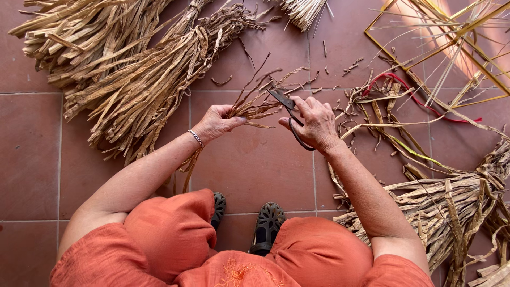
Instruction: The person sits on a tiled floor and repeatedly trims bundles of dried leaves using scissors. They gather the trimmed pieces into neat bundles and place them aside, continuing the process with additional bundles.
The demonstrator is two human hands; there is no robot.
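The left hand grips one bunch of dried strips. The right hand is closed around one pair of black scissors. Three big bundles lie on the floor.

A large heap of dried, tan reed-like leaves lies across the far left corner of the reddish-brown tiled floor. A second bundle of the same dry strips rests along the right edge. Near the far right corner stands a thin yellow wire frame, with a red cord trailing just beside it among loose scraps. A small pale sheaf of straw sits at the far edge. Black openwork sandals rest on the near tiles, below orange cloth.
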